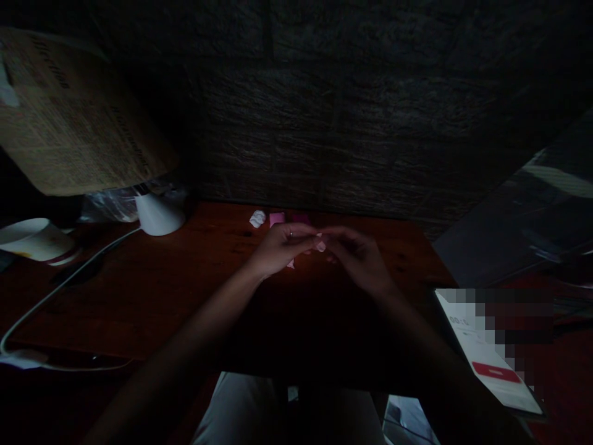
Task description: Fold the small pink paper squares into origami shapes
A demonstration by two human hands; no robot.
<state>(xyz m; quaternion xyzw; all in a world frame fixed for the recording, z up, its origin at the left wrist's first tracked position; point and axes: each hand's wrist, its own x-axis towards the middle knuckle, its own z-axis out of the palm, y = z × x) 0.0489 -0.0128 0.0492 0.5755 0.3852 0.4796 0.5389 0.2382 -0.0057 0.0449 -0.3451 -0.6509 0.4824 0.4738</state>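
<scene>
My left hand (280, 248) and my right hand (360, 258) meet above the wooden table (222, 241). Between their fingertips is a small pale pink piece (320, 242), pinched from both sides; in the dim light I cannot make out its material. Just beyond my left hand lie a white crumpled lump (257, 218), a pink block-like piece (277, 217) and a dark magenta piece (301, 218). A pink scrap (291, 264) peeks out from under my left hand.
On the left stand a lamp with a newsprint shade (78, 117) and white base (160, 215), its cord (69, 272) and a paper cup (37, 240). A brick wall (324, 111) rises behind the table. At the right is a lit screen (491, 352).
</scene>
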